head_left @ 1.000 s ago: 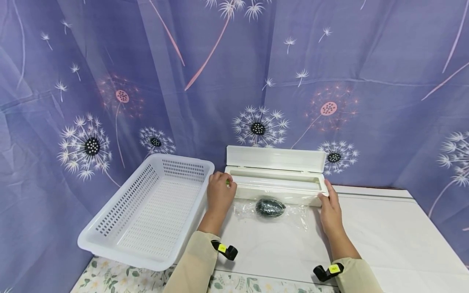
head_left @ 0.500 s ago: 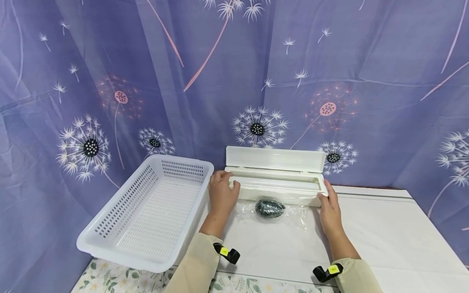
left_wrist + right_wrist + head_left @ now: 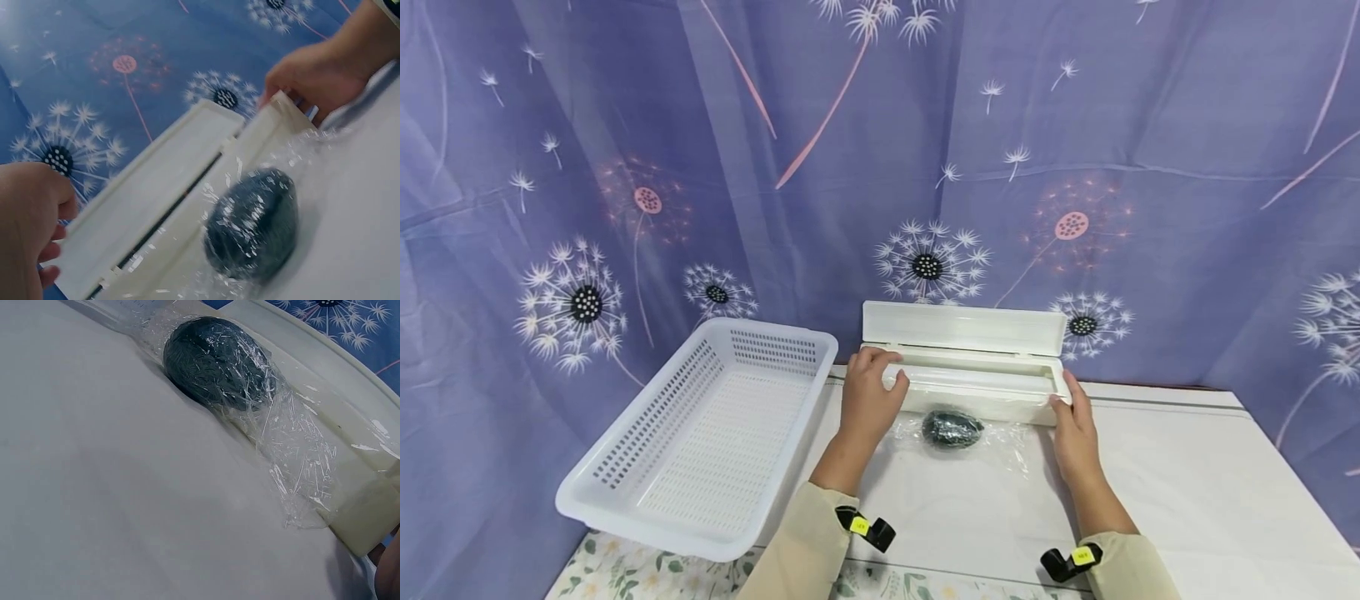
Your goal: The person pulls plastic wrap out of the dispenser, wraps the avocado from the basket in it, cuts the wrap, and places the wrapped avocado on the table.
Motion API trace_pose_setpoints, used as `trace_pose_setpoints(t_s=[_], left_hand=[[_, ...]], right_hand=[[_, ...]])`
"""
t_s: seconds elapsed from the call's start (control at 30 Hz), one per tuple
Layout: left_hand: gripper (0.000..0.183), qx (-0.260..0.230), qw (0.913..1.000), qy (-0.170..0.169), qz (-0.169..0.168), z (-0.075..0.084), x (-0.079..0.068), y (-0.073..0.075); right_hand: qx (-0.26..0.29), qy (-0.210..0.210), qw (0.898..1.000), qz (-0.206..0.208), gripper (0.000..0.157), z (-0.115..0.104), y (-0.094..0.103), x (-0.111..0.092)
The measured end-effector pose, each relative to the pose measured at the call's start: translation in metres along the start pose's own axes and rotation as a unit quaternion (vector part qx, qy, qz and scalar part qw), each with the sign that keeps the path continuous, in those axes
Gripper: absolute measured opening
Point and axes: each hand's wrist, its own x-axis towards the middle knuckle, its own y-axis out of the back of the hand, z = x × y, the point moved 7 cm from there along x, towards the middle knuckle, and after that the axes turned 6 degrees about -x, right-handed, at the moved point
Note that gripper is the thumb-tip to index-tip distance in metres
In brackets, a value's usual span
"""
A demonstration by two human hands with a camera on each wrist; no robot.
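A long white cling film dispenser [image 3: 981,405] stands with its lid raised and a roll [image 3: 973,377] inside. My right hand [image 3: 1077,433] grips the dispenser's right end, thumb at the front. My left hand [image 3: 871,396] is bent over the dispenser's left front edge, thumb and index finger apart; I cannot tell whether it holds anything. In the left wrist view its fingertips [image 3: 51,251] are curled near the raised lid [image 3: 150,187]. In front of the dispenser lies a dark green oval fruit like an avocado [image 3: 215,362], wrapped in clear film [image 3: 303,459].
To the left stands a white perforated plastic basket [image 3: 730,450]. White sheeting [image 3: 1195,475] covers the table, with floral cloth [image 3: 655,575] along the front. A purple dandelion-print curtain [image 3: 820,217] hangs right behind the dispenser.
My left hand has moved right along the dispenser's front edge, and its thumb and index finger have parted. The small green piece under its fingers is now hidden. My right hand has stayed put.
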Motion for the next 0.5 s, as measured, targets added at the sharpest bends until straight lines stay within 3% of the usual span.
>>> trace_pose_setpoints(t_s=[0.13,0.27,0.37,0.5], left_hand=[[0.024,-0.008,0.9942,0.007,-0.107,0.006,-0.001,-0.011],[0.027,0.003,0.979,-0.005,-0.204,0.011,-0.006,-0.025],[0.028,0.014,0.9695,-0.013,-0.244,0.015,-0.01,-0.032],[0.028,0.023,0.9638,-0.01,-0.266,0.017,-0.014,-0.036]], right_hand=[[0.0,-0.002,1.0,-0.002,0.058,-0.001,0.001,-0.001],[0.005,-0.003,1.0,-0.002,0.058,-0.002,0.002,-0.002],[0.007,-0.003,1.0,-0.003,0.058,-0.002,0.002,-0.001],[0.007,-0.001,1.0,-0.009,0.057,-0.003,0.0,-0.001]])
